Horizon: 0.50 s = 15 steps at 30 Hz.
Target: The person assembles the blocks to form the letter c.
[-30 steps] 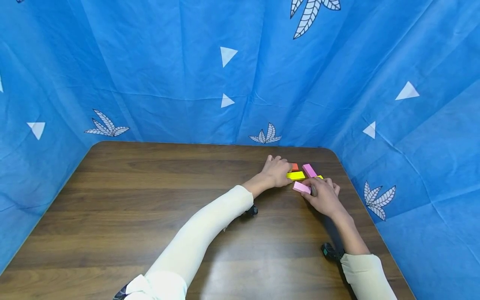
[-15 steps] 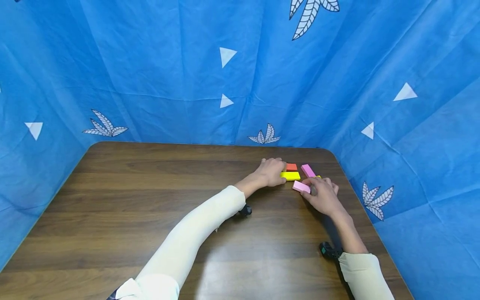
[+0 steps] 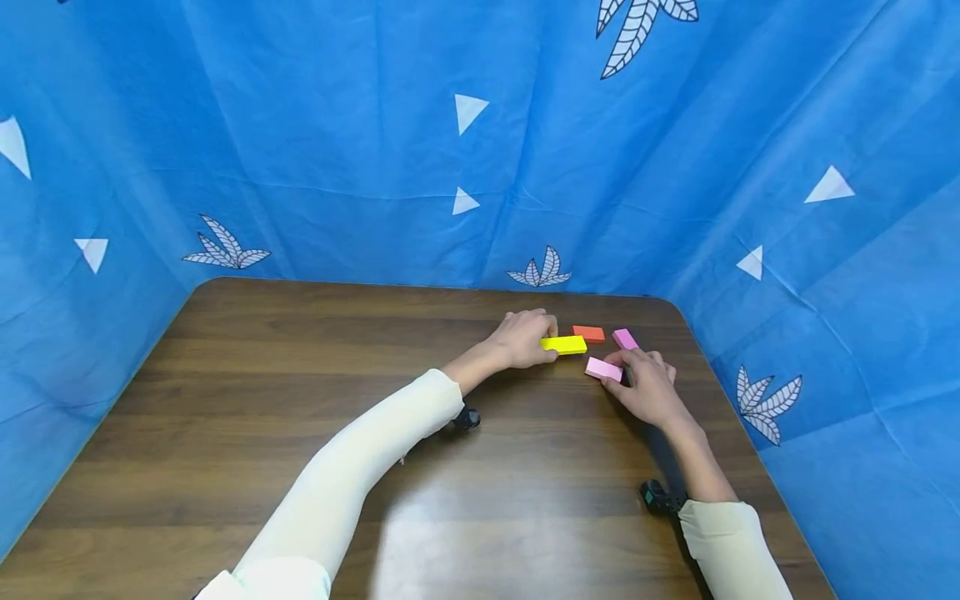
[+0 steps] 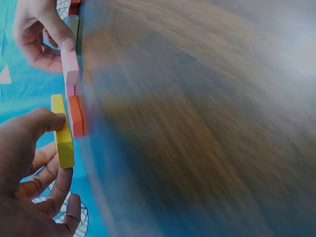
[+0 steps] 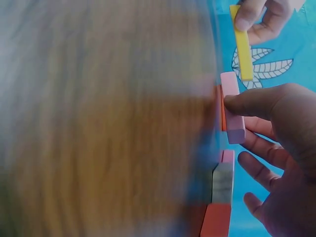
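While the right hand has stayed almost where it was a second ago, the head view shows the left hand has drawn leftward, taking the yellow block with it, away from the cluster. That uncovers more of the orange block, now lying on its own beside the far pink block. The yellow block seems to be coming out of the group rather than joining it. The right hand's grip rests on the near pink block. All of this sits toward the far right corner of the surface, near its right edge and the blue cloth; the broad wooden area to the left and front is open room.

From the left wrist view, the left hand's grip pinches the yellow block between thumb and fingers, one end beside the orange block; whether they touch I cannot tell. The surface is blurred.

From the right wrist view, the right thumb presses the pink block, with fingers curled below it. A grey block and another orange one lie nearer the camera along the edge.
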Motion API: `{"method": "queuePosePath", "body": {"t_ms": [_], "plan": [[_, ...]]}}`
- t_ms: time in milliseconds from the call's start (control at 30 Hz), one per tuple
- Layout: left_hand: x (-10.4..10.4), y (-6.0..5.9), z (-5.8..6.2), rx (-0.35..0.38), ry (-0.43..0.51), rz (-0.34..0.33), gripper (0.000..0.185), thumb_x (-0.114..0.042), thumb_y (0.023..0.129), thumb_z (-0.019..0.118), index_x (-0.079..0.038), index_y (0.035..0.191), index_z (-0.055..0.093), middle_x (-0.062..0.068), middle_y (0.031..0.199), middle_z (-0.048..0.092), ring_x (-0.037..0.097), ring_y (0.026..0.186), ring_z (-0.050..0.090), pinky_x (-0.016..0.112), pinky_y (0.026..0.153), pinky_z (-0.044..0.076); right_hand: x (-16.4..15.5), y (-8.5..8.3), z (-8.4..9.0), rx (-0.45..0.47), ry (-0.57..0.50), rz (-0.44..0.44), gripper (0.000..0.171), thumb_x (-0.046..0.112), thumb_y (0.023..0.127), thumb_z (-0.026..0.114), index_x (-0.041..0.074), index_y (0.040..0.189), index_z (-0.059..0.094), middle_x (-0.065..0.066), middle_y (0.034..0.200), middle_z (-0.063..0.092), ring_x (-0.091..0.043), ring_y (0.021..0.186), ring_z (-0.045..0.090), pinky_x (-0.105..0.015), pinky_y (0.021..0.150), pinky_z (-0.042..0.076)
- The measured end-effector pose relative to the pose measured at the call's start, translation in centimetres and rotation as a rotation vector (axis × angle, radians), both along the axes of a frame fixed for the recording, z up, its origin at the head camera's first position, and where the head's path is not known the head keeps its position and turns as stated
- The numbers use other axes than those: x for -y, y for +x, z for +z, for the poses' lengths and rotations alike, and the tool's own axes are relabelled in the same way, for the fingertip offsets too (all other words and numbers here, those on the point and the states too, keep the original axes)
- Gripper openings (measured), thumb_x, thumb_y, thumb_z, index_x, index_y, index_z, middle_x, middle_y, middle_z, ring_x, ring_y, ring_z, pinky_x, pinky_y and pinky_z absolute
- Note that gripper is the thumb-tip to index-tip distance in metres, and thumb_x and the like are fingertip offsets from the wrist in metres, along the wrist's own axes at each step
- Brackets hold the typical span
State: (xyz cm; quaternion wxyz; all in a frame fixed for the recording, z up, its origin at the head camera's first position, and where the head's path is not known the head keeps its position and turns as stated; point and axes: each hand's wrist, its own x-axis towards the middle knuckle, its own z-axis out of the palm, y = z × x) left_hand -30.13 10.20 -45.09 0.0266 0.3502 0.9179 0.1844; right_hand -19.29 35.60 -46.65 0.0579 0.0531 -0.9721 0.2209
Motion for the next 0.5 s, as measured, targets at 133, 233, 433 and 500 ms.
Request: {"method": "queuePosePath", "body": {"t_ms": [133, 233, 433, 500], "plan": [[1.4, 0.2, 0.1, 0.003, 0.009, 0.003, 0.032, -0.039, 0.097, 0.078, -0.017, 0.119, 0.073, -0.002, 0.107, 0.066, 0.016, 0.094, 0.059, 0.039, 0.088, 0.047, 0.4, -0.3, -0.2, -0.027, -0.014, 0.030, 0.032, 0.017, 0.095, 0.082, 0.005, 0.123, 0.071, -0.022, 0.125, 0.072, -0.040, 0.113, 0.049, -0.059, 0.093, 0.030], [2.7, 0.3, 0.0, 0.017, 0.013, 0.013, 0.034, -0.040, 0.098, 0.077, -0.016, 0.121, 0.073, -0.001, 0.109, 0.067, 0.016, 0.094, 0.060, 0.036, 0.087, 0.049, 0.9, -0.7, -0.4, -0.039, -0.030, 0.066, 0.033, 0.014, 0.095, 0.082, 0.002, 0.123, 0.070, -0.022, 0.125, 0.072, -0.040, 0.114, 0.054, -0.055, 0.097, 0.036], [5.0, 0.6, -0.2, 0.064, 0.051, 0.052, 0.035, -0.039, 0.097, 0.079, -0.012, 0.119, 0.073, 0.002, 0.111, 0.069, 0.016, 0.096, 0.063, 0.033, 0.088, 0.055, 2.2, -1.2, -0.5, 0.031, -0.056, 0.082, 0.037, 0.017, 0.097, 0.081, 0.005, 0.129, 0.069, -0.019, 0.127, 0.069, -0.036, 0.113, 0.059, -0.059, 0.106, 0.049], [5.8, 0.6, 0.0, 0.067, 0.069, 0.065, 0.035, -0.038, 0.096, 0.079, -0.012, 0.119, 0.073, 0.002, 0.111, 0.069, 0.017, 0.096, 0.063, 0.034, 0.088, 0.055, 2.7, -1.4, -0.5, 0.037, -0.057, 0.080, 0.038, 0.018, 0.096, 0.082, 0.006, 0.130, 0.069, -0.018, 0.128, 0.069, -0.035, 0.111, 0.060, -0.059, 0.105, 0.052]]}}
